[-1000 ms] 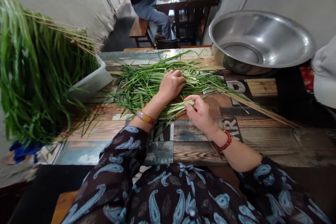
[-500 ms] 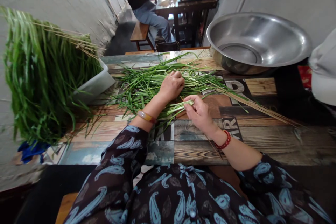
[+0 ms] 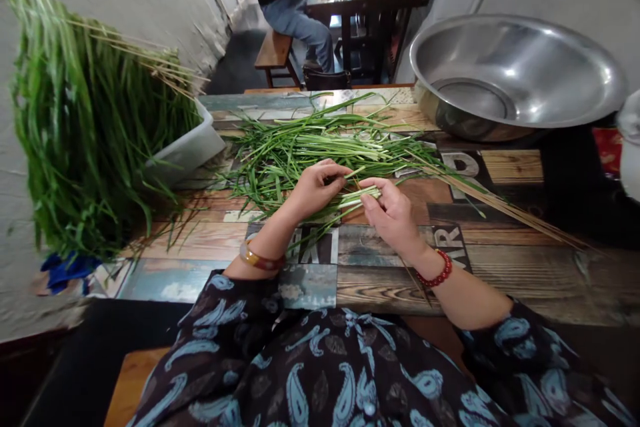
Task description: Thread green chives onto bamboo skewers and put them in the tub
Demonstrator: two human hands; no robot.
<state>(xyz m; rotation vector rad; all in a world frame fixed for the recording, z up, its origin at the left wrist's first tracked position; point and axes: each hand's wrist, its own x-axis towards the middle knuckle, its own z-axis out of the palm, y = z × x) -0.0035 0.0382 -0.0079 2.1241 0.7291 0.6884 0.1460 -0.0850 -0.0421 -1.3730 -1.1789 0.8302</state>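
Observation:
My right hand (image 3: 393,213) is closed around the pale stem ends of a small bunch of garlic chives (image 3: 357,198). It also grips a thin bamboo skewer (image 3: 414,279), whose lower end sticks out below the palm toward my wrist. Close beside it, my left hand (image 3: 320,188) pinches a chive stem near the skewer's upper tip. Behind both hands a loose heap of garlic chives (image 3: 320,145) is spread on the wooden-patterned table (image 3: 385,290), stems pointing right. Several bare bamboo skewers (image 3: 515,209) lie at the heap's right end.
Skewered chives (image 3: 95,127) hang in a thick curtain over a white plastic tub (image 3: 193,147) on the left. A large steel basin (image 3: 515,80) stands at the back right. A blue cloth (image 3: 67,273) lies at the left edge. Beyond, a person (image 3: 295,13) sits at another table.
My left hand has come back from the heap toward my right hand, now with a chive stem at its fingertips. My right hand keeps its hold on the bunch. The view has shifted slightly.

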